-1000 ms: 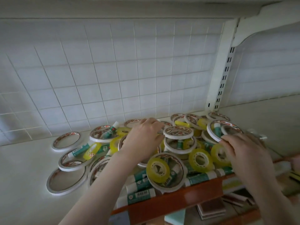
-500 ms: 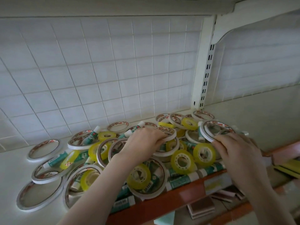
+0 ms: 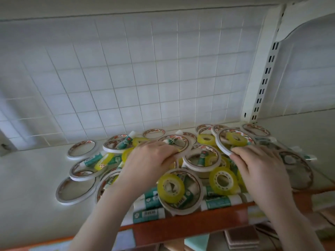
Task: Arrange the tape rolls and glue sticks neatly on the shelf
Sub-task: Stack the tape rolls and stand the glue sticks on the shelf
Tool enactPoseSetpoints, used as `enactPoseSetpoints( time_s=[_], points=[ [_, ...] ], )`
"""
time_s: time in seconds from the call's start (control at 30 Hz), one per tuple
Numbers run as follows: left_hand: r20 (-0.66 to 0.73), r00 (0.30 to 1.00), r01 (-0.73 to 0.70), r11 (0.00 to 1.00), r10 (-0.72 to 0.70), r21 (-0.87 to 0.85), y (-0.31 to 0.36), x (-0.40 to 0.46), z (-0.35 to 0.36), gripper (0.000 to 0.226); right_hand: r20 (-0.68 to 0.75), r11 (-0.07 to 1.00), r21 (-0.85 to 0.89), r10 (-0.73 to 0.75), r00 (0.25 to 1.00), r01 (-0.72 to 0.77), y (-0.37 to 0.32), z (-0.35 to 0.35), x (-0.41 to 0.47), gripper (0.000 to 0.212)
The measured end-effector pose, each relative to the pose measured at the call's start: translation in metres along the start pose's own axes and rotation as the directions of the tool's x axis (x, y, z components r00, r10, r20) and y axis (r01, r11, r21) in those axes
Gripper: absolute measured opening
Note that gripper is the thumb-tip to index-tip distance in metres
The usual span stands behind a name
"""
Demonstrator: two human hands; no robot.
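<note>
My left hand (image 3: 150,160) slid right, fingers now pinching the rim of a wide white tape roll (image 3: 178,144). My right hand (image 3: 261,167) tipped its white tape roll (image 3: 233,140) up steeper. View tilted upward and shifted right.

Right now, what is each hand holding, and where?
Left hand pinches a large white tape ring's near rim; right hand grips another tilted white ring's lower edge.
</note>
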State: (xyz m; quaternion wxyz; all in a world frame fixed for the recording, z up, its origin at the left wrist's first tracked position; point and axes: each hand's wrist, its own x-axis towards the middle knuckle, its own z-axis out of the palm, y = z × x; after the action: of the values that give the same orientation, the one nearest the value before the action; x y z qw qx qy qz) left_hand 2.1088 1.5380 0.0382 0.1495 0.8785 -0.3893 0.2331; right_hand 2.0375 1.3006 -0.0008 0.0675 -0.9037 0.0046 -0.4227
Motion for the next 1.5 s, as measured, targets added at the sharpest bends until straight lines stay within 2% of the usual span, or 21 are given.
enactPoseSetpoints(
  time_s=[0.3,0.5,0.57,0.63,0.7,1.07,1.17,1.27,1.5],
  points=[
    [-0.134,0.957,0.271,0.956,-0.256,0.112,-0.045,-0.079,-0.045,0.031,0.054,0.987,0.099,-0.132,0.99,0.126,-0.079,0.021,0.016,0.015],
    [-0.224,0.92,0.364,0.915,-0.323,0.176,-0.087,-0.153,-0.094,0.027,0.044,0.957,0.17,-0.247,0.968,0.236,-0.17,0.035,0.017,0.01],
    [-0.228,0.905,0.403,0.895,-0.36,0.189,-0.104,-0.187,-0.115,0.026,0.0,0.94,0.205,-0.279,0.96,0.273,-0.207,0.042,0.013,0.009],
    [-0.231,0.889,0.444,0.871,-0.397,0.211,-0.122,-0.223,-0.138,0.025,-0.036,0.927,0.218,-0.305,0.952,0.305,-0.249,0.048,0.008,0.025],
    [-0.239,0.874,0.476,0.844,-0.423,0.248,-0.142,-0.26,-0.163,0.025,-0.054,0.917,0.241,-0.313,0.948,0.317,-0.297,0.051,0.002,0.029],
    [-0.203,0.835,0.55,0.778,-0.512,0.304,-0.272,-0.437,-0.286,0.022,-0.024,0.855,0.362,-0.391,0.92,0.372,-0.554,0.071,-0.024,0.024],
    [-0.215,0.817,0.576,0.764,-0.534,0.292,-0.304,-0.471,-0.308,0.02,-0.024,0.847,0.373,-0.399,0.916,0.379,-0.607,0.078,-0.019,0.007],
    [-0.24,0.801,0.599,0.747,-0.549,0.289,-0.34,-0.498,-0.326,0.022,0.021,0.837,0.409,-0.407,0.913,0.364,-0.657,0.092,-0.012,0.019],
    [-0.254,0.784,0.621,0.71,-0.567,0.331,-0.453,-0.56,-0.366,0.023,0.038,0.811,0.457,-0.427,0.903,0.364,-0.788,0.15,0.005,0.017]
  ],
)
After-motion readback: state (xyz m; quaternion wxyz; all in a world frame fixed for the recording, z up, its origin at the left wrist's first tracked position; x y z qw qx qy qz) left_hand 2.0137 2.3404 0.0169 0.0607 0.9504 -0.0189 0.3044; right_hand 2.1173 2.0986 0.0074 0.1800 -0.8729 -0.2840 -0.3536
